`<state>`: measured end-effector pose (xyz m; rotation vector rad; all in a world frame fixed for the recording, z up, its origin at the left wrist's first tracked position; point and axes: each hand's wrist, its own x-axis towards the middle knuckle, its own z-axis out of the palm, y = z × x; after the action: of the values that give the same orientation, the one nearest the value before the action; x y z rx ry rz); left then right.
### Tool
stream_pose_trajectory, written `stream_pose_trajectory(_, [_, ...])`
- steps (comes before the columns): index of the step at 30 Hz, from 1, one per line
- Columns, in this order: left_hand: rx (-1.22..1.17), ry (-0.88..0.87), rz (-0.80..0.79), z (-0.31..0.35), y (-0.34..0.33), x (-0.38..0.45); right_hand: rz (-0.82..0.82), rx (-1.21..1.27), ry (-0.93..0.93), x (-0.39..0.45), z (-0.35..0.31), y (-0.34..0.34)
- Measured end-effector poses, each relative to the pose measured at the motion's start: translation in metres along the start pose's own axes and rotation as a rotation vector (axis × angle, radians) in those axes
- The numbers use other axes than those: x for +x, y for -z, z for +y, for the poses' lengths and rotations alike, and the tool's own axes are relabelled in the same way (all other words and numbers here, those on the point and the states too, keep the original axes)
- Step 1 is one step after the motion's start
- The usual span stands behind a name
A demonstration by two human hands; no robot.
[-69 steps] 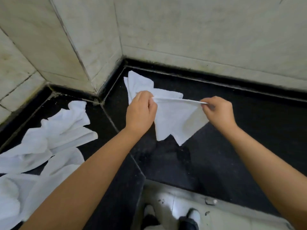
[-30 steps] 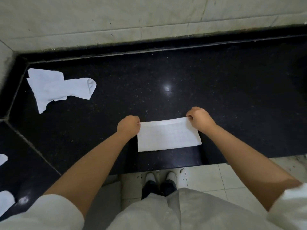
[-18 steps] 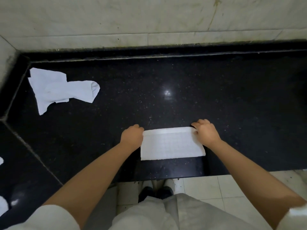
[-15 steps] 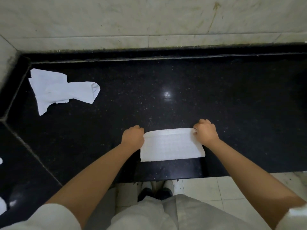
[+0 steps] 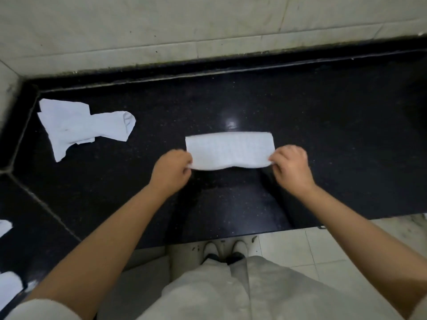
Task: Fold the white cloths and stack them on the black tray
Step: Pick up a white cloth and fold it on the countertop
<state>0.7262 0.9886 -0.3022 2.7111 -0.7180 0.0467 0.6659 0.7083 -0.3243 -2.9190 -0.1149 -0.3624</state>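
A folded white cloth lies as a narrow rectangle on the black stone counter, its near edge slightly lifted. My left hand pinches its near left corner. My right hand pinches its near right corner. A crumpled, unfolded white cloth lies at the counter's back left. No black tray shows in this view.
Pale marble wall tiles run along the back and left. More white cloths peek in at the far left edge. The counter's front edge ends above a tiled floor and my shoes.
The cloth was carried from the left corner and laid on the counter. Both hands then folded it away from me, and it now lies farther back as a narrower strip.
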Motion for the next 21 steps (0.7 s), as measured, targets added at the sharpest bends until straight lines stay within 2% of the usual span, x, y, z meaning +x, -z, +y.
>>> stream_pose_trajectory(1, [0.043, -0.028, -0.095, 0.001, -0.012, -0.008, -0.080, -0.038, -0.010, -0.012, -0.001, -0.011])
stream_pose_trajectory(3, [0.127, -0.021, -0.392, 0.004, -0.030, -0.021, -0.224, -0.053, -0.074, -0.031, -0.004, -0.026])
stream_pose_trajectory(5, [0.214, -0.016, -0.531, 0.005, -0.036, -0.028, -0.268, -0.012, -0.134, -0.043, -0.005, -0.029])
stream_pose_trajectory(8, [0.167, 0.034, -0.419, 0.001, -0.033, -0.029, -0.204, 0.058, -0.296, -0.044, -0.007, -0.017])
stream_pose_trajectory(10, [0.121, 0.068, -0.300, 0.001, -0.035, -0.023, -0.287, 0.042, -0.511, -0.035, -0.013, -0.010])
stream_pose_trajectory(12, [0.111, 0.077, -0.230, 0.006, -0.042, -0.016, -0.408, -0.029, -0.645, -0.025, -0.018, -0.011])
stream_pose_trajectory(13, [0.129, 0.096, -0.244, 0.013, -0.043, -0.010, -0.466, -0.062, -0.674, -0.021, -0.022, -0.014])
stream_pose_trajectory(15, [0.153, 0.196, -0.397, 0.020, -0.052, -0.006, -0.551, -0.093, -0.707, -0.014, -0.033, -0.021])
stream_pose_trajectory(17, [0.185, 0.270, -0.500, 0.017, -0.062, -0.006, -0.573, -0.075, -0.753, -0.010, -0.040, -0.029])
stream_pose_trajectory(21, [0.190, 0.329, -0.555, 0.015, -0.070, -0.013, -0.566, -0.076, -0.787, -0.006, -0.046, -0.028])
